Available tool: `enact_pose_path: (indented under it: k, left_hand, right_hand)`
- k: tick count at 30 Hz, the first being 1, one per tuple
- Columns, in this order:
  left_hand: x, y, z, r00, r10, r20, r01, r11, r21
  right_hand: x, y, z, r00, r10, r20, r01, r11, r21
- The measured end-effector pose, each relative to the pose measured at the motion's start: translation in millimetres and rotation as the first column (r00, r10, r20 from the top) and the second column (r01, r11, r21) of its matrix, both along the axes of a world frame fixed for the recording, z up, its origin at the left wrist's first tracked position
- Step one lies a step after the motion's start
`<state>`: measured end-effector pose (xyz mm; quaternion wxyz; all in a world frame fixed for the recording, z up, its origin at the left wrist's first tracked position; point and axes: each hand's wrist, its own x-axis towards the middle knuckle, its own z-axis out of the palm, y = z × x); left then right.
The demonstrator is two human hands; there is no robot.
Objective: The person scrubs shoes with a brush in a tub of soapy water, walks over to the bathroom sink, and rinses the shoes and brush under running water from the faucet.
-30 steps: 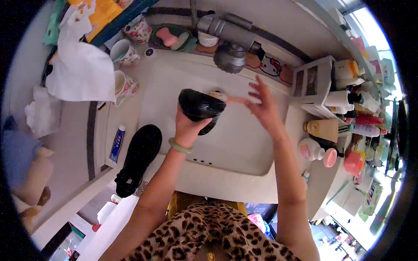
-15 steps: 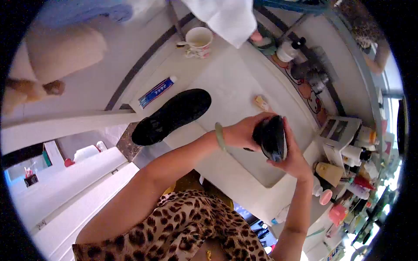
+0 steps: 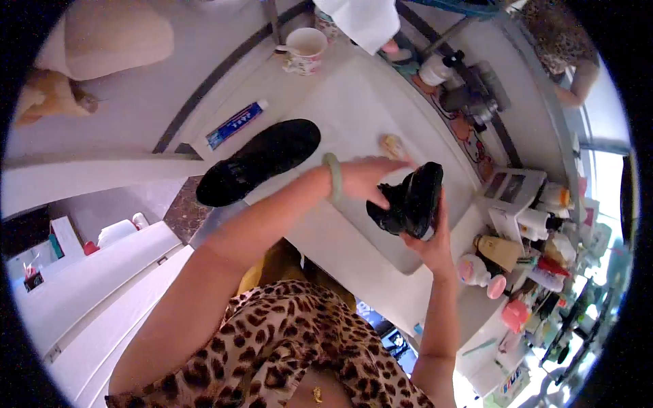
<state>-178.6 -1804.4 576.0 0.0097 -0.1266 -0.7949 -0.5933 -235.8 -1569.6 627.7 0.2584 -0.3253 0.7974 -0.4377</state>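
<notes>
A black shoe (image 3: 418,204) is held over the white sink (image 3: 354,224). My right hand (image 3: 434,241) supports it from below and the right side, fingers closed round it. My left hand (image 3: 364,180), below a pale green bangle (image 3: 332,178), is on the shoe's left side. Its thumb lies over the black upper, and its other fingers are blurred and partly hidden. A whitish patch shows between the left fingers and the shoe; I cannot make out what it is. The second black shoe (image 3: 262,162) lies on the sink's left rim.
A blue toothpaste tube (image 3: 237,124) lies beside the second shoe. Behind it stands a flowered cup (image 3: 304,52). A small yellowish piece (image 3: 392,145) sits in the sink. Bottles (image 3: 500,251) and a small drawer box (image 3: 513,197) crowd the right side. A white cloth (image 3: 364,24) hangs at the back.
The shoe in my hands has turned, so more of its side and upper shows. My left hand has shifted along its left side. The view has moved slightly.
</notes>
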Motion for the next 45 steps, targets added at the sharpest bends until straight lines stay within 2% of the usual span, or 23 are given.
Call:
enact_pose_path:
  k: [1,5,11,13,14,15,16,17,19,20,22,26,28,29,30,31,32,34,35,36,37,39,45]
  left_hand:
    - [1,-7,-2,0.995,0.058,0.077,-0.048,0.99,-0.132]
    - [-8,-38,25,0.993,0.093,0.072,-0.08,0.983,-0.164]
    - [-24,-39,96,0.967,0.169,-0.191,-0.194,0.973,-0.122]
    - [-31,-30,98,0.98,0.129,-0.152,-0.085,0.96,0.268]
    - [-35,-25,90,0.981,0.129,-0.147,-0.085,0.959,0.271]
    - [-39,-17,74,0.983,0.175,-0.054,-0.182,0.97,-0.16]
    - [-40,-11,64,0.968,0.249,0.013,-0.198,0.8,-0.567]
    - [-36,-4,54,0.969,0.245,0.023,-0.189,0.803,-0.565]
    - [-24,6,51,0.989,0.047,0.144,0.105,0.473,-0.875]
    - [-22,7,49,0.988,0.046,0.145,0.106,0.472,-0.875]
    - [-18,9,56,0.996,0.03,0.083,0.043,0.663,-0.748]
    - [-21,-6,101,0.997,0.056,0.058,0.003,0.69,-0.724]
    - [-21,-17,118,0.982,0.026,-0.189,-0.096,0.924,-0.371]
    - [-19,-20,123,0.981,0.033,-0.192,-0.104,0.923,-0.37]
    - [-17,-22,127,0.989,0.044,-0.14,-0.045,0.999,-0.009]
    - [-17,-23,128,0.995,0.032,-0.09,0.002,0.934,0.357]
    - [-22,-19,109,0.995,0.041,-0.093,-0.004,0.932,0.363]
    - [-33,-7,49,0.971,0.236,0.02,-0.236,0.951,0.2]
    - [-21,-2,48,0.97,0.243,-0.012,-0.22,0.854,-0.472]
    - [-5,7,50,0.972,0.233,-0.032,-0.117,0.36,-0.926]
    - [5,10,48,0.967,0.255,-0.029,-0.119,0.345,-0.931]
    - [26,5,47,0.999,0.04,-0.003,-0.03,0.686,-0.727]
    - [90,-67,115,0.946,0.31,-0.098,-0.29,0.668,-0.685]
  right_hand:
    - [0,4,-1,0.999,-0.043,0.001,0.043,0.999,0.014]
    - [-2,24,0,0.99,-0.141,-0.029,0.141,0.99,0.015]
    - [8,44,28,0.936,-0.348,-0.045,0.347,0.937,-0.031]
    - [5,57,23,0.92,-0.387,-0.069,0.38,0.921,-0.089]
    - [4,60,21,0.92,-0.387,-0.066,0.382,0.921,-0.084]
    - [4,63,20,0.913,-0.408,-0.019,0.405,0.909,-0.101]
    - [5,65,19,0.902,-0.43,0.031,0.43,0.895,-0.115]
    - [7,66,22,0.9,-0.434,0.037,0.435,0.894,-0.107]
    - [11,61,30,0.895,-0.445,0.037,0.445,0.883,-0.146]
    - [10,64,27,0.894,-0.446,0.038,0.446,0.883,-0.146]
    - [10,70,21,0.896,-0.44,-0.055,0.43,0.892,-0.139]
    - [11,74,21,0.896,-0.427,-0.12,0.414,0.902,-0.123]
    - [10,78,21,0.893,-0.445,-0.075,0.433,0.892,-0.13]
    - [11,78,22,0.895,-0.439,-0.079,0.427,0.895,-0.131]
    - [15,72,26,0.874,-0.479,0.086,0.485,0.843,-0.233]
    - [17,69,29,0.835,-0.49,0.252,0.55,0.774,-0.315]
    - [15,71,30,0.839,-0.485,0.247,0.543,0.78,-0.312]
    - [14,73,25,0.784,-0.568,0.253,0.621,0.733,-0.279]
    - [12,78,20,0.788,-0.559,0.257,0.614,0.738,-0.279]
    - [8,89,12,0.774,-0.592,0.225,0.632,0.739,-0.232]
    - [4,89,8,0.765,-0.613,0.199,0.644,0.741,-0.192]
    - [2,82,11,0.793,-0.579,0.192,0.606,0.78,-0.153]
    - [3,75,7,0.804,-0.581,0.127,0.59,0.806,-0.047]
